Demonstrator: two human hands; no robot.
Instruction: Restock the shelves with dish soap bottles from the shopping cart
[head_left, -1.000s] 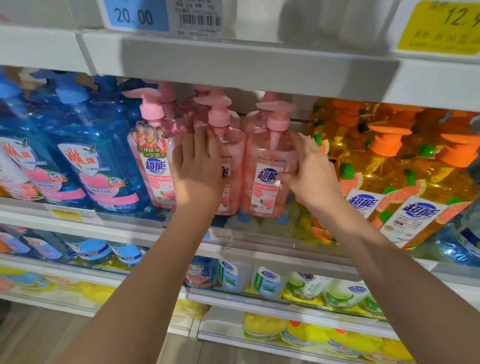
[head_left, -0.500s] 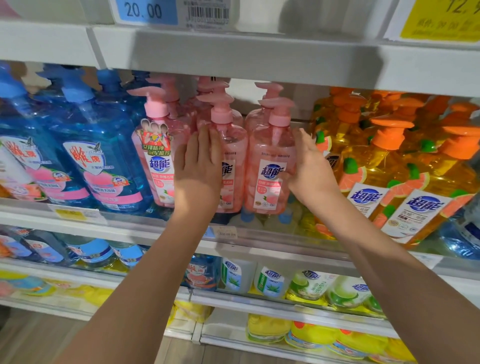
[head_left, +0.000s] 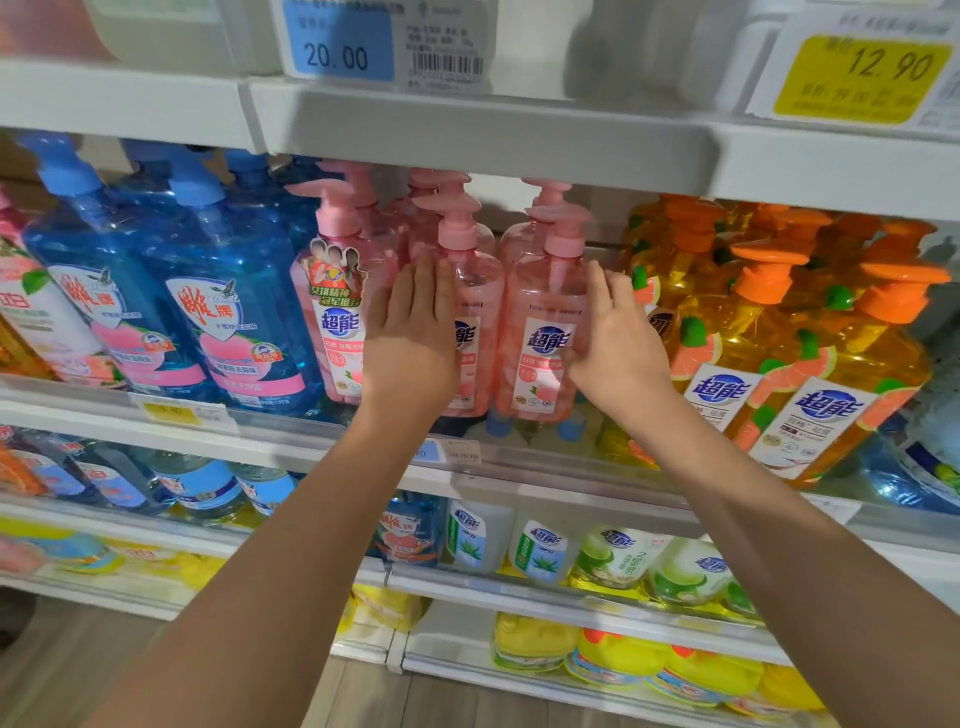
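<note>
- Risk: the middle pink bottle (head_left: 475, 291) and the right pink bottle (head_left: 540, 322) stand near the shelf's front edge (head_left: 260, 431), tall and narrow. A hard shove could tip one into the row behind it.
- Left hand (head_left: 410, 332): fingers straight and together, flat on the middle bottle's face.
- Right hand (head_left: 618, 338): fingers fairly straight, slightly apart, along the right bottle's side, squeezed against the orange bottles (head_left: 779, 332) — a nudge might shift those.
- Materials: clear glossy plastic, rounded shoulders, slick labels, matte pump heads — slippery to push.
- The cart is not in view.
</note>
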